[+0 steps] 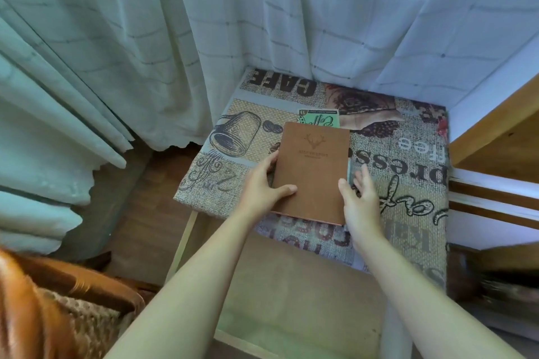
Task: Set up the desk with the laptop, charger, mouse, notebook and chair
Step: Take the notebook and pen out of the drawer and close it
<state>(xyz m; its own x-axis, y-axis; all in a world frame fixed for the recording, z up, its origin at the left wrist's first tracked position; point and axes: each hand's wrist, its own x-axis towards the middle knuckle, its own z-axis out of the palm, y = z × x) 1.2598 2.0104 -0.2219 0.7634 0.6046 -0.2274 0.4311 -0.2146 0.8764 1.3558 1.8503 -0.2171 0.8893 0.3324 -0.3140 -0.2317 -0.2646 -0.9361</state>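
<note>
Surface: a small table (408, 213) under a burlap-look cloth (414, 137) printed with coffee words, a mug and beans; a lower shelf (291, 285) shows beneath its near edge.
Room: pale checked curtains (204, 23) hang behind and to the left, reaching a wooden floor (140, 213); a wooden frame (495, 137) stands at the right; an orange-brown chair (58, 300) sits at the lower left.
Notebook: the brown notebook (313, 166), stamped with a deer head, lies flat on the cloth near the table's middle.
Hard to make out: the small lettering under the deer head is unreadable; a green printed patch (319, 119) shows past the notebook's far edge, and whether it is a card or part of the cloth cannot be told; the chair is cut off by the frame edge and blurred.
Left hand: the left hand (262, 183) grips the notebook's left edge, thumb on the cover, fingers curled down its side.
Right hand: the right hand (360, 195) holds the right edge, thumb on the cover, fingers bent along the side.
</note>
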